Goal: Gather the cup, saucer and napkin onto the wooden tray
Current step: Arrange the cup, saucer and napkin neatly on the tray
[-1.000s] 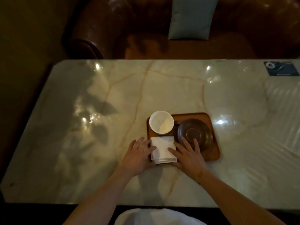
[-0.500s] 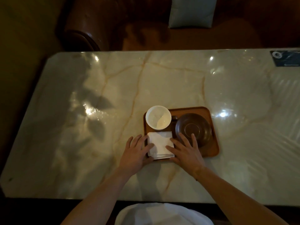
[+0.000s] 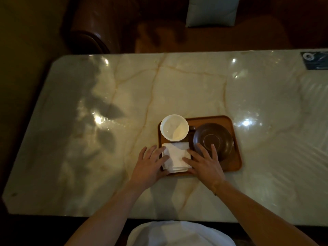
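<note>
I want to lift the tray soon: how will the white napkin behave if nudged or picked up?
The napkin looks like folded, stacked layers, so it is probably floppy and may fan apart if lifted by one edge. It lies flat on the wooden tray, so it likely slides rather than tips.

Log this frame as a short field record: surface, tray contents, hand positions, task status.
surface: marble table
wooden tray: near table centre
cup: white, upright, empty, tray's far-left corner
saucer: dark brown, tray's right half
napkin: white, folded, tray's near-left corner
left hand: open, flat, fingers on napkin's left edge
right hand: open, flat, fingers on napkin's right edge, partly over saucer
status: all three items on the tray
</note>
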A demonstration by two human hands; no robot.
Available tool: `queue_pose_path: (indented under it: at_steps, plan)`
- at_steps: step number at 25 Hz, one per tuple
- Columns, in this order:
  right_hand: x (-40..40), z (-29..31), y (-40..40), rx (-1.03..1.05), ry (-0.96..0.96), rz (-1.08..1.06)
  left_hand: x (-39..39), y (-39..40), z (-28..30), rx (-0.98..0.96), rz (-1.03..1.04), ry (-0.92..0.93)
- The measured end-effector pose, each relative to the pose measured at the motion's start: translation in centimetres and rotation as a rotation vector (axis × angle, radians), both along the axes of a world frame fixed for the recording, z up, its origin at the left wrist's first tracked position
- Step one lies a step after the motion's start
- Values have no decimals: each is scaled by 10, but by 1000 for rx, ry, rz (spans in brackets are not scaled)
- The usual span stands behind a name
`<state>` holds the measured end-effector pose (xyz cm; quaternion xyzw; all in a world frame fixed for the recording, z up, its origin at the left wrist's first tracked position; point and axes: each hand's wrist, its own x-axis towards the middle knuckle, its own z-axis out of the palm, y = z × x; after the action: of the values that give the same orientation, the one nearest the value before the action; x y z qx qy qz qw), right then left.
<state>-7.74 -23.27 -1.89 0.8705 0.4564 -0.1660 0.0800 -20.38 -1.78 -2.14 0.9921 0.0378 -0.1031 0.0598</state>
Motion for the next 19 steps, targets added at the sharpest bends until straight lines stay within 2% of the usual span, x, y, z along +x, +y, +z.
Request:
queue_pose_path:
  at_steps: [19]
  plan:
    - [-1,-4,8,-9,-11,17,2,-2,-2,-19,12,-35]
